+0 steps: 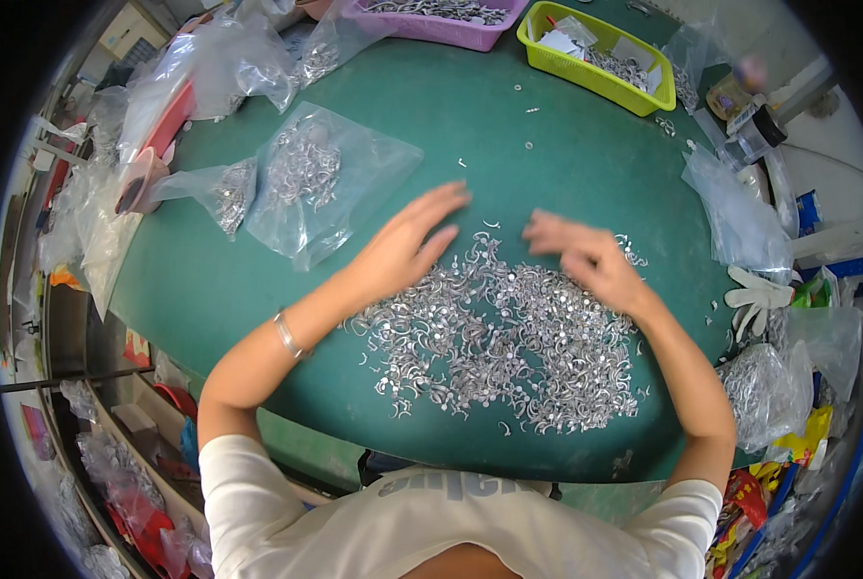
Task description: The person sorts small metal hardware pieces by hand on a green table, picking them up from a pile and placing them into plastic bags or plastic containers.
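reaching around metal pieces (586,347), left fingers (433,203) and right fingers (553,230) parted; clear bag (378,156), green basket (586,79) with silvery pieces (306,166)

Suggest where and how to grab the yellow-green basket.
Probably pinch the basket by its near long rim, coming from the near side of the table: that raised wall is exposed, while metal pieces and paper lie inside.

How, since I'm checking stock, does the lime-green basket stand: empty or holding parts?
Holding parts: small silvery metal pieces show inside the lime-green basket.
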A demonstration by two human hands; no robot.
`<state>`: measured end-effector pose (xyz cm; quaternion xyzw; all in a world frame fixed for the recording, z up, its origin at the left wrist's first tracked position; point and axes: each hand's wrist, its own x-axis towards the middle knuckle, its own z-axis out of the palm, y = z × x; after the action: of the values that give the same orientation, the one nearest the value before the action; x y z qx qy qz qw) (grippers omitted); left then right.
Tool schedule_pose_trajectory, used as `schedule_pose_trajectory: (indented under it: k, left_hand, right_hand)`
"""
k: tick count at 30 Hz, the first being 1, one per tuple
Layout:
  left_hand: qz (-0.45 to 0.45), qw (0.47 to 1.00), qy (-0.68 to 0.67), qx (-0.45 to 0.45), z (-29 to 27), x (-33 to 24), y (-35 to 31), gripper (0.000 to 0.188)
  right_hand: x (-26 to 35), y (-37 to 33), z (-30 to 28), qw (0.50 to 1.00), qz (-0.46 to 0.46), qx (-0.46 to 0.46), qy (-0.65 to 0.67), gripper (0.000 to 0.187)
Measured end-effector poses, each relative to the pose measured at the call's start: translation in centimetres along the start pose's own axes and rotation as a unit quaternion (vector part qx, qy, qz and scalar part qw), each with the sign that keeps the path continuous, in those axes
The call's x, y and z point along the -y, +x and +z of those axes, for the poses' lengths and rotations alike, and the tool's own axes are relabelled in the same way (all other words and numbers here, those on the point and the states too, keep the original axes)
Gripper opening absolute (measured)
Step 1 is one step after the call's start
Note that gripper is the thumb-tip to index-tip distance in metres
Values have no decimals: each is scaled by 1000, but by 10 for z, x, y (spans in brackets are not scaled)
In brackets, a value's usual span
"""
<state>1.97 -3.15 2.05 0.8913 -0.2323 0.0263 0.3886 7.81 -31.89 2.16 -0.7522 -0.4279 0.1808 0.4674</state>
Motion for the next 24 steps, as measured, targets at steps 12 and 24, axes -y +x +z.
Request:
schedule_pose_trajectory:
  k: [12,24]
  left_hand:
    - [-52,974,111,-189,50,86,143,51]
    - [44,990,-47,125,52,8,50,49]
  right_hand:
    - [-123,172,-72,935,71,-208,-279,57]
    - [-19,23,3,979,-26,102,-176,46]
